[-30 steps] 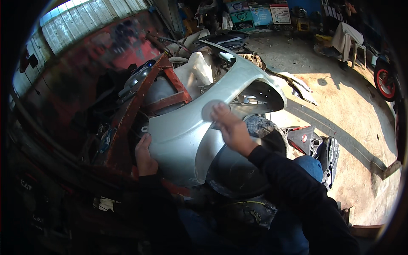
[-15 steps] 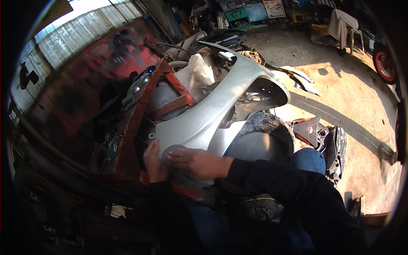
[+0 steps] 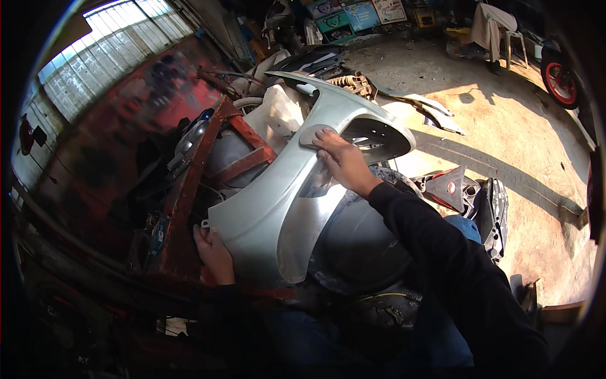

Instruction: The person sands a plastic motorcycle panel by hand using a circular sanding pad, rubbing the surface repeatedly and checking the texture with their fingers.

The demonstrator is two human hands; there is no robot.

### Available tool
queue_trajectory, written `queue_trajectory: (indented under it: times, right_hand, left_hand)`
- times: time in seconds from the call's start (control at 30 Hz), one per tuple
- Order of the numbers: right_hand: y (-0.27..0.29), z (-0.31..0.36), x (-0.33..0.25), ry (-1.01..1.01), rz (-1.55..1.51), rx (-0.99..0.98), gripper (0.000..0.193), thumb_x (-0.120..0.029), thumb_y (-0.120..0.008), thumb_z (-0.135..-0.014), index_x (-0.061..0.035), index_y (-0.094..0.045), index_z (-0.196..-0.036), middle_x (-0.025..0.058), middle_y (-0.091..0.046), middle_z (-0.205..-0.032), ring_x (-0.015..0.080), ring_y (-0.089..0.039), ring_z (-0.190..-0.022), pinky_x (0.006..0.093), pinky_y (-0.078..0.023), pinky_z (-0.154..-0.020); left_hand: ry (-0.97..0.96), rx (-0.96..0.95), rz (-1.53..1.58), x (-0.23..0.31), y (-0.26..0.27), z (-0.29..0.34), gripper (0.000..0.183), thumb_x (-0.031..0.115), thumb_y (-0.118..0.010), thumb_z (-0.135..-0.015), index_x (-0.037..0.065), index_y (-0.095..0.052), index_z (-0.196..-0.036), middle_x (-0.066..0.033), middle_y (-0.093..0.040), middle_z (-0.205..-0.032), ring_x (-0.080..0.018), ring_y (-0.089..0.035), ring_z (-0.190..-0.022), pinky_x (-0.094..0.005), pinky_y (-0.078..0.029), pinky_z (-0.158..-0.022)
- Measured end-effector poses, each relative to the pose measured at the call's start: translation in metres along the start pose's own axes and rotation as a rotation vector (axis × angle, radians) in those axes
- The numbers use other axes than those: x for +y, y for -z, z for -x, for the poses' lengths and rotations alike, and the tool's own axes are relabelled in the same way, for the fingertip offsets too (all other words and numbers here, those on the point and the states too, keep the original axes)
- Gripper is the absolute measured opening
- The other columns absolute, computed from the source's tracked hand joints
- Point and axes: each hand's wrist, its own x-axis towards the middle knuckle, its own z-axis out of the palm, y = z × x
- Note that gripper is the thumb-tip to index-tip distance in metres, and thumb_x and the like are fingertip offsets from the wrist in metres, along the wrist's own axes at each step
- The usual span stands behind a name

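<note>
A long, pale silver-green vehicle body panel (image 3: 255, 211) lies slanting across the middle, its far end wide and curved around an opening. My left hand (image 3: 216, 258) is closed on the panel's near left edge, by a small tab; part of the fingers is hidden. My right hand (image 3: 348, 163) presses a round grey sanding disc (image 3: 309, 135) flat against the panel's upper surface, beside the opening. The fingers lie over the disc, covering its right side. Under the panel, to the right, is a large dark rounded tub-like object (image 3: 360, 246).
A red metal frame (image 3: 189, 183) stands close left of the panel. Behind are heaped parts, including a coil spring (image 3: 353, 84). Black and red plastic parts (image 3: 448, 186) lie on the floor at right. A cloth-draped chair (image 3: 495, 28) and a red wheel (image 3: 558, 82) stand farther back.
My right hand has slid the sanding disc from the panel's near end up and away toward its far part. The left hand stays at the near left edge. The view has shifted slightly.
</note>
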Motion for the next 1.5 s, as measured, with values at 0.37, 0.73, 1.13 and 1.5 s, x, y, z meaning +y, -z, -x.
queue_trajectory:
  times: [0.37, 0.73, 1.13, 1.5]
  right_hand:
    - [-0.016, 0.017, -0.008, -0.008, -0.02, 0.041, 0.042, -0.011, -0.06, -0.095, -0.0005, -0.055, -0.136, 0.0222, -0.049, -0.146, 0.0412, -0.036, -0.143, 0.0451, -0.032, -0.119]
    - [-0.01, 0.027, -0.026, 0.173, -0.155, -0.231, 0.047, -0.01, -0.061, -0.093, -0.0006, -0.053, -0.139, 0.0203, -0.048, -0.149, 0.0363, -0.037, -0.144, 0.0436, -0.03, -0.12]
    - [-0.003, 0.0, 0.018, -0.05, -0.062, 0.176, 0.039, -0.008, -0.058, -0.095, 0.0034, -0.058, -0.132, 0.0243, -0.051, -0.144, 0.0406, -0.036, -0.144, 0.0465, -0.03, -0.119]
    - [-0.001, -0.007, 0.009, -0.162, -0.009, 0.217, 0.033, -0.009, -0.058, -0.095, 0.0016, -0.063, -0.126, 0.0243, -0.054, -0.141, 0.0405, -0.04, -0.141, 0.0478, -0.028, -0.119]
  left_hand:
    - [-0.706, -0.367, -1.026, 0.079, -0.071, 0.029, 0.093, 0.045, -0.076, -0.077, 0.002, -0.037, -0.149, -0.0219, -0.039, -0.152, -0.0416, -0.031, -0.144, -0.0622, -0.022, -0.115]
    - [-0.526, -0.568, -0.977, 0.106, -0.129, 0.01, 0.103, 0.031, -0.081, -0.054, 0.001, -0.038, -0.143, -0.0186, -0.051, -0.127, -0.0347, -0.047, -0.123, -0.0506, -0.03, -0.109]
    - [-0.61, -0.592, -0.896, 0.075, -0.095, -0.007, 0.105, 0.027, -0.083, -0.05, 0.003, -0.036, -0.141, -0.0186, -0.049, -0.12, -0.0381, -0.048, -0.12, -0.0524, -0.035, -0.104]
    - [-0.625, -0.564, -0.87, 0.072, -0.093, 0.005, 0.101, 0.028, -0.079, -0.05, 0.002, -0.04, -0.14, -0.0179, -0.05, -0.119, -0.0368, -0.049, -0.117, -0.0494, -0.032, -0.106]
